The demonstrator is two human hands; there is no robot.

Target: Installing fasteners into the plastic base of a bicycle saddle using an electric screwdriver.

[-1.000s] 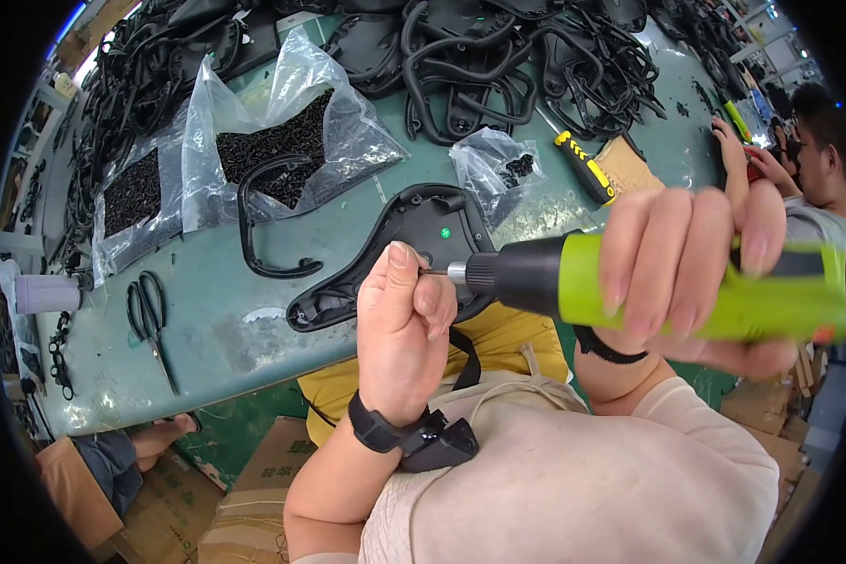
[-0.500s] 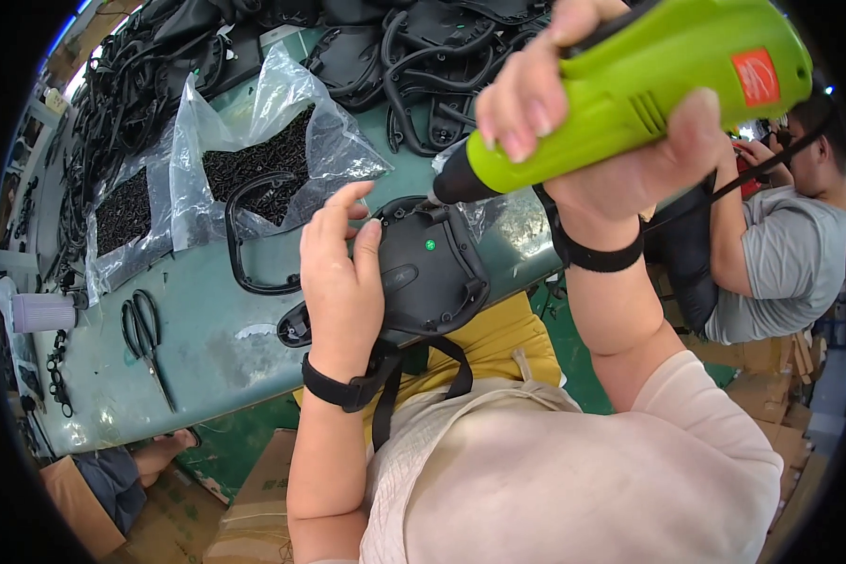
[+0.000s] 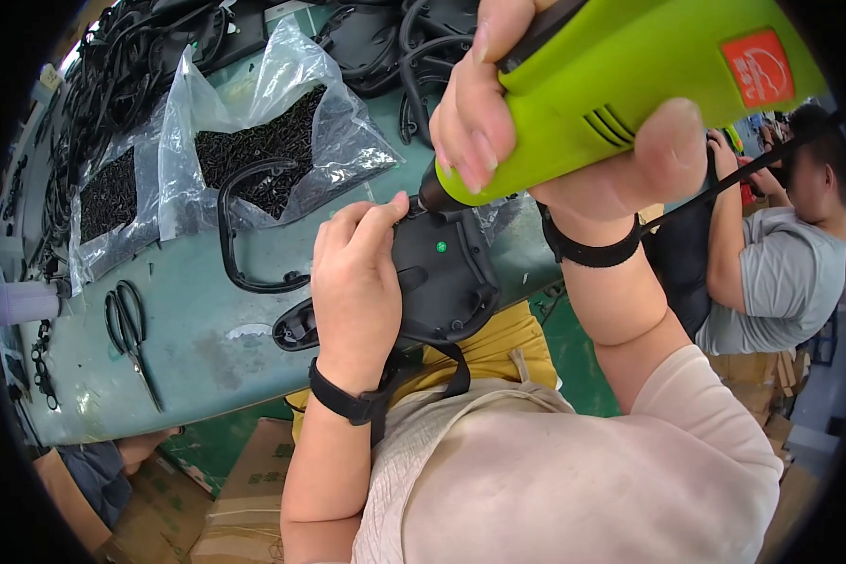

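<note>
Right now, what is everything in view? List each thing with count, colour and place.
Lime-green electric screwdriver: one, tip down on the black part, top right.
Black moulded plastic part: one, at the table edge, centre.
Clear plastic bags of small black screws: two, upper left.
Black scissors: one pair, left on the table.
Grey-green worktable: one, left half.
Tangled black curved parts: many, far edge.
Co-worker in grey shirt: one, right.
Left hand: holds the black part.
Right hand: grips the screwdriver.

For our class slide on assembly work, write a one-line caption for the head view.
Left hand steadies a black plastic housing while the right hand presses a lime-green electric screwdriver onto it at a green table.
</note>
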